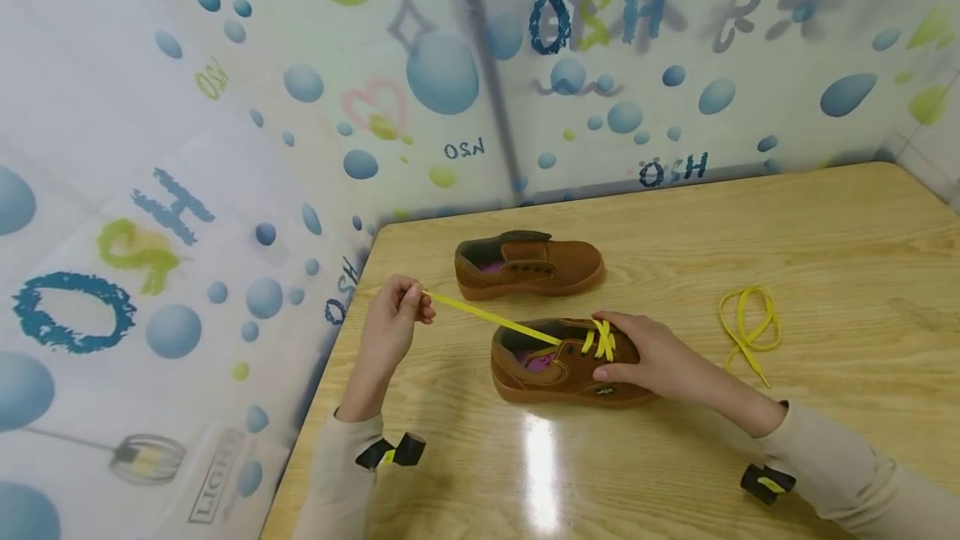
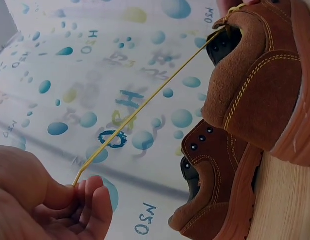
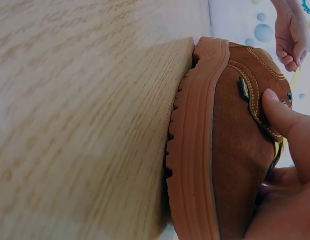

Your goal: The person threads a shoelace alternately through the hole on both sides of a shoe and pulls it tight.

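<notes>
My left hand (image 1: 392, 319) pinches the end of a yellow shoelace (image 1: 487, 315) between thumb and fingers. Stretched taut, the lace runs from there to the eyelets of a brown shoe (image 1: 536, 390) on the table. My right hand (image 1: 652, 354) grips that shoe over its front part, thumb on the near side, fingers on the far side. Yellow lace crosses over the tongue beside the right fingers. In the right wrist view the thumb (image 3: 282, 112) presses the upper near the eyelets, and the ridged sole (image 3: 194, 150) faces the table.
A second brown shoe (image 1: 577, 265), without lace in its eyelets, stands behind the first. To the right lies a loose, looped yellow shoelace (image 1: 765, 344) on the wooden table (image 1: 847, 273). A patterned wall covering (image 1: 622, 115) rises behind and at the left.
</notes>
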The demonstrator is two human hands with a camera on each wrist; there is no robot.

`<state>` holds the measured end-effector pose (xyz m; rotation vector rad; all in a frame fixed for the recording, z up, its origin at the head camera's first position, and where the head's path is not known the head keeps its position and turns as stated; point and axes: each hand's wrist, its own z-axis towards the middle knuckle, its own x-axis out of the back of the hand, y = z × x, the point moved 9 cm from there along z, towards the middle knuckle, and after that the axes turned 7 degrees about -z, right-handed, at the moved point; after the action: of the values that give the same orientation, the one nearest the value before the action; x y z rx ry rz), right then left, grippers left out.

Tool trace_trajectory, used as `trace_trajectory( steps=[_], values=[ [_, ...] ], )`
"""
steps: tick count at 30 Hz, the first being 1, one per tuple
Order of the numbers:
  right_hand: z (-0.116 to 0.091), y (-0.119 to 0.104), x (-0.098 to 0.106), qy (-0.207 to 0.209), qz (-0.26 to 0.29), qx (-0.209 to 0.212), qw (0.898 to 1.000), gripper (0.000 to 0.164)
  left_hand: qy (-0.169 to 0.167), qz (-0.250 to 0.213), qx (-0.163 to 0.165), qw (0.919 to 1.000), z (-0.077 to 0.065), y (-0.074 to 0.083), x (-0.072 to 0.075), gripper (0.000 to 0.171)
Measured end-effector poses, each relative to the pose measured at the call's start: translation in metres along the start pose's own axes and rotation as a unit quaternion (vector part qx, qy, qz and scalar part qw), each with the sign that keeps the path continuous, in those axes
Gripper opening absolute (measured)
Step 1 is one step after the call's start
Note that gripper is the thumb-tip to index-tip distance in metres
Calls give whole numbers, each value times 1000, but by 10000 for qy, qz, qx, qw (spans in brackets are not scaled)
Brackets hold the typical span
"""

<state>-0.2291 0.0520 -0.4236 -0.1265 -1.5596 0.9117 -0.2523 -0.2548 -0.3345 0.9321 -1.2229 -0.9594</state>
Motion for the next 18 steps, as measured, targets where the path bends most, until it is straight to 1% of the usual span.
trace_trajectory(
  steps=[5,8,10,12,15,17,18],
  values=[
    [0,1,0,27,-15,-14,10000,78,351,-89,40,9993,-6,-1,13,18],
    [-1,1,0,41,-61,-23,10000,79,443,-46,43,9990,-8,-1,18,18],
    [-1,0,0,60,-106,-15,9999,79,454,-84,25,9989,-9,-1,18,18],
    [-2,-1,1,72,-153,-5,9999,79,415,-224,-58,9989,-9,-1,16,18],
    [-3,-4,2,121,-258,81,9996,79,269,-535,-170,9981,-9,0,7,18],
    [-5,-4,3,151,-333,107,9993,79,99,-675,-262,9973,-9,3,-1,19],
    [-5,-4,3,168,-365,117,9991,79,-23,-633,-319,9975,-9,5,-7,20]
  ],
)
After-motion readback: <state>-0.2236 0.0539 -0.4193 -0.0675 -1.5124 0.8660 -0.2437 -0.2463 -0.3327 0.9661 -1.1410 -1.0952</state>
